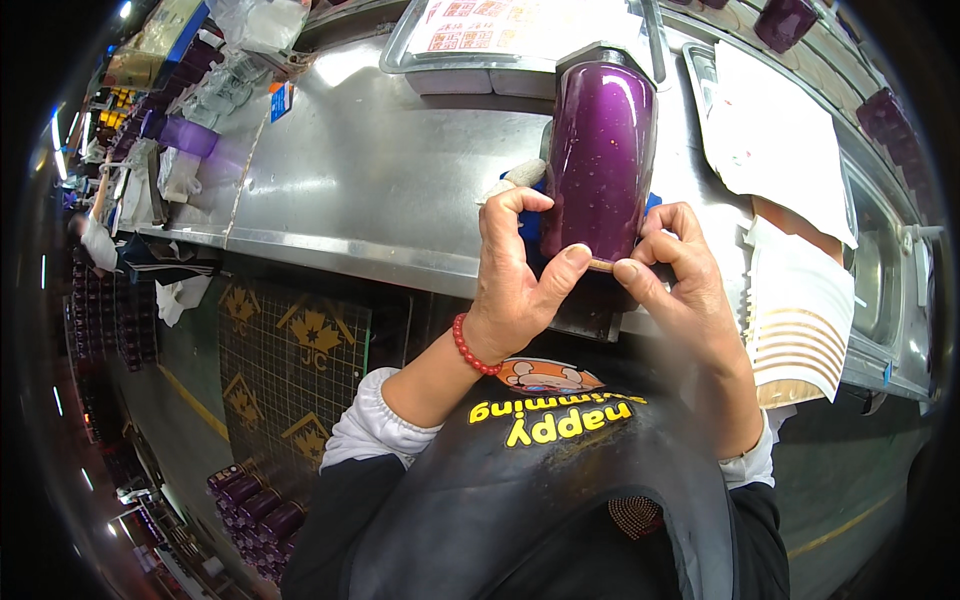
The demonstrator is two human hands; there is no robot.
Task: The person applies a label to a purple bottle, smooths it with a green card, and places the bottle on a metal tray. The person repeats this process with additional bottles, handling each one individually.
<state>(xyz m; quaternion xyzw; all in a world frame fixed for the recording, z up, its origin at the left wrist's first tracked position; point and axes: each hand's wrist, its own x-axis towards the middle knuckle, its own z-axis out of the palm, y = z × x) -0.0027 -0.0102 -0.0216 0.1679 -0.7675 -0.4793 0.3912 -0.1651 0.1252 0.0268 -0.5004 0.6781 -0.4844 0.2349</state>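
A glossy purple glass jar (600,157) lies on its side before me, with a thin gold band (600,265) at its near end. My left hand (521,274) has its thumb on the band's left part and its curled index finger at the jar's left side. At the right part of the band is the thumb of my right hand (679,277), its other fingers bent beside the jar. Pale wraps cover a finger of the left hand. Something blue shows under the jar. To the right lies a white sheet with several gold strips (799,345).
A metal tray (394,56) with red-printed sheets stands behind the jar. Another tray (697,82) holds white paper at right. At left on the steel bench (360,172) are a translucent purple container (187,136) and plastic bags. Several purple jars (262,510) stand low at left; a person's arm (101,191) shows far left.
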